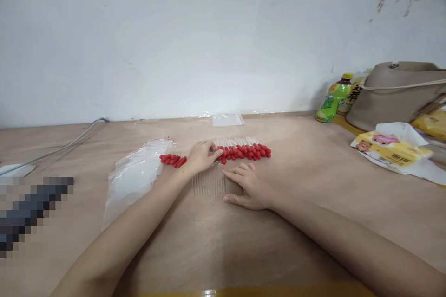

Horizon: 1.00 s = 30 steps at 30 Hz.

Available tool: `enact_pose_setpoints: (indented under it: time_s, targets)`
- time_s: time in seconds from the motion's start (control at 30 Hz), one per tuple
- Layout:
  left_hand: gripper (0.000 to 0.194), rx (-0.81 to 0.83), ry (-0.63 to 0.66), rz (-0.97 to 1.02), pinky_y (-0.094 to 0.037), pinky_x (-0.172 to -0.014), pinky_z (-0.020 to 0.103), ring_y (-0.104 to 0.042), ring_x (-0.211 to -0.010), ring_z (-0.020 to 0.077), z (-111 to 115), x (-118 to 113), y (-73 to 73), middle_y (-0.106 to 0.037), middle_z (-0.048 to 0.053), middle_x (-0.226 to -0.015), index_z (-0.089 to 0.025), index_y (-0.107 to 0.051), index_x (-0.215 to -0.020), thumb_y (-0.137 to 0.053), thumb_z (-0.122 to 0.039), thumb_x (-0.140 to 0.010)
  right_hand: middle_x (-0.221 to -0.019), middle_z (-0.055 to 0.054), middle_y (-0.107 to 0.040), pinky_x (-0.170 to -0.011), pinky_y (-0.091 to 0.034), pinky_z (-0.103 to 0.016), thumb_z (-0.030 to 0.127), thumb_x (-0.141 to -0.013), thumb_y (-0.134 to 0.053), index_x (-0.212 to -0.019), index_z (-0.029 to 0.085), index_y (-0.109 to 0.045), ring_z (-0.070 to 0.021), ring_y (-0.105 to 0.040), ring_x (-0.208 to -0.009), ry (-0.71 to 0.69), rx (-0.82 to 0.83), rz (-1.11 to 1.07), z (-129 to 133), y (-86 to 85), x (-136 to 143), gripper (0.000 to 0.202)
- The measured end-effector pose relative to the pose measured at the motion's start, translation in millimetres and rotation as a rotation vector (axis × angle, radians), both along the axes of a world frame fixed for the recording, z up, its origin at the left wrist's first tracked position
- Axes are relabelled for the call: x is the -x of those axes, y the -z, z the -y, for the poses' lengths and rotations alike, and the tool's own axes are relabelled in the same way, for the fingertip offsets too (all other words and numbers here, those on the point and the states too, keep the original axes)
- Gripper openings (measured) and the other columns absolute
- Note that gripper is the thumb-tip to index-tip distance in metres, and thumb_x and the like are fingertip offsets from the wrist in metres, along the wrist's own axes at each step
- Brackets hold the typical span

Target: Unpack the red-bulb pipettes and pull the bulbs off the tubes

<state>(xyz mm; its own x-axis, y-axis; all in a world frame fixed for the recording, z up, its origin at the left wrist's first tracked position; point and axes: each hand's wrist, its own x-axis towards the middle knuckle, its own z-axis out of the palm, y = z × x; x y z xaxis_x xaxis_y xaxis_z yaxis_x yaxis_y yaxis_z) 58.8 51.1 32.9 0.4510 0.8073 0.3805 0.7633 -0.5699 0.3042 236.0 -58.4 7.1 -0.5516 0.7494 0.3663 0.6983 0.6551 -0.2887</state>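
A row of thin clear droppers with red bulbs lies across the table, bulbs toward me. My left hand is at the row's left end, its thumb and fingers closed at a red bulb. A smaller bunch of red bulbs shows to the left of that hand, partly hidden by it. In front of the row, thin clear tubes lie side by side. My right hand rests on the table at their right edge, fingers apart, with nothing in it.
Overlapping clear zip bags lie to the left. One more small bag is near the wall. At the right stand a green drink bottle and a beige bag, with a yellow tissue pack before them. A grey cable runs at left.
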Motion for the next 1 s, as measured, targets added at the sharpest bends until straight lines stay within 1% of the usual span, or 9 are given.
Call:
enact_pose_setpoints:
  time_s: [0.1, 0.3, 0.37, 0.47, 0.57, 0.67, 0.77, 0.87, 1.0]
  targets:
    - [0.024, 0.009, -0.013, 0.031, -0.041, -0.064, 0.029, -0.055, -0.069, 0.0175, -3, -1, 3.7, -0.062, 0.003, -0.072, -0.018, -0.057, -0.070, -0.051, -0.039, -0.079, -0.101, -0.009, -0.059, -0.081, -0.031, -0.038, 0.053, -0.078, -0.052, -0.120, 0.018, -0.049, -0.0213, -0.045, -0.092, 0.009, -0.027, -0.029, 0, 1.3, 0, 0.056]
    - [0.026, -0.030, -0.099, 0.149, -0.042, -0.066, 0.030, -0.055, -0.070, 0.0168, -2, 0, 9.9, -0.061, 0.004, -0.073, -0.017, -0.055, -0.071, -0.045, -0.037, -0.082, -0.102, -0.009, -0.058, -0.083, -0.036, -0.041, 0.045, -0.077, -0.057, -0.115, 0.018, -0.052, -0.0216, -0.048, -0.093, 0.032, -0.108, -0.138, -3, 6.9, -1, 0.047]
    - [0.027, -0.058, -0.130, 0.188, -0.042, -0.068, 0.031, -0.055, -0.071, 0.0171, 5, 3, 8.3, -0.061, 0.004, -0.074, -0.016, -0.054, -0.072, -0.042, -0.036, -0.084, -0.104, -0.010, -0.056, -0.085, -0.038, -0.042, 0.042, -0.077, -0.057, -0.116, 0.018, -0.050, -0.0220, -0.049, -0.095, 0.049, -0.141, -0.192, -4, 8.6, -3, 0.046]
    - [0.023, -0.114, -0.131, 0.218, -0.041, -0.072, 0.032, -0.053, -0.076, 0.0180, 25, 14, 1.1, -0.060, 0.004, -0.077, -0.017, -0.053, -0.075, -0.043, -0.034, -0.084, -0.112, -0.012, -0.050, -0.088, -0.040, -0.042, 0.037, -0.078, -0.056, -0.123, 0.018, -0.044, -0.0235, -0.048, -0.103, 0.111, -0.192, -0.309, -5, 11.1, -6, 0.051]
    - [0.017, -0.204, -0.030, 0.170, -0.040, -0.076, 0.034, -0.052, -0.080, 0.0184, 52, 32, -5.7, -0.059, 0.004, -0.081, -0.018, -0.054, -0.079, -0.045, -0.031, -0.084, -0.125, -0.015, -0.040, -0.093, -0.039, -0.044, 0.037, -0.078, -0.055, -0.133, 0.019, -0.033, -0.0262, -0.041, -0.115, 0.188, -0.289, -0.356, -6, 12.0, -10, 0.062]
    - [0.012, -0.258, 0.124, 0.057, -0.039, -0.077, 0.035, -0.053, -0.080, 0.0189, 74, 48, -3.0, -0.060, 0.004, -0.081, -0.018, -0.054, -0.083, -0.048, -0.028, -0.084, -0.134, -0.015, -0.033, -0.098, -0.033, -0.046, 0.040, -0.078, -0.056, -0.135, 0.018, -0.029, -0.0283, -0.035, -0.121, 0.202, -0.403, -0.277, -6, 9.6, -14, 0.067]
    - [0.008, -0.304, 0.231, 0.021, -0.038, -0.075, 0.035, -0.053, -0.079, 0.0179, 83, 57, 8.2, -0.061, 0.004, -0.081, -0.018, -0.054, -0.085, -0.049, -0.025, -0.084, -0.135, -0.014, -0.036, -0.099, -0.031, -0.047, 0.041, -0.079, -0.054, -0.131, 0.019, -0.038, -0.0276, -0.035, -0.123, 0.110, -0.434, -0.146, -5, 6.1, -16, 0.058]
    - [0.007, -0.306, 0.278, 0.027, -0.039, -0.074, 0.034, -0.053, -0.078, 0.0170, 84, 57, 17.3, -0.062, 0.004, -0.084, -0.018, -0.054, -0.086, -0.049, -0.023, -0.084, -0.130, -0.011, -0.045, -0.100, -0.029, -0.048, 0.040, -0.081, -0.052, -0.120, 0.022, -0.050, -0.0252, -0.037, -0.122, 0.054, -0.410, -0.065, -4, 5.0, -15, 0.043]
    - [0.009, -0.297, 0.323, 0.023, -0.041, -0.075, 0.035, -0.054, -0.080, 0.0175, 85, 55, 18.3, -0.063, 0.005, -0.085, -0.019, -0.056, -0.088, -0.048, -0.022, -0.084, -0.118, -0.005, -0.056, -0.101, -0.027, -0.047, 0.037, -0.084, -0.052, -0.102, 0.025, -0.062, -0.0214, -0.043, -0.118, 0.019, -0.396, -0.046, -5, 7.5, -14, 0.024]
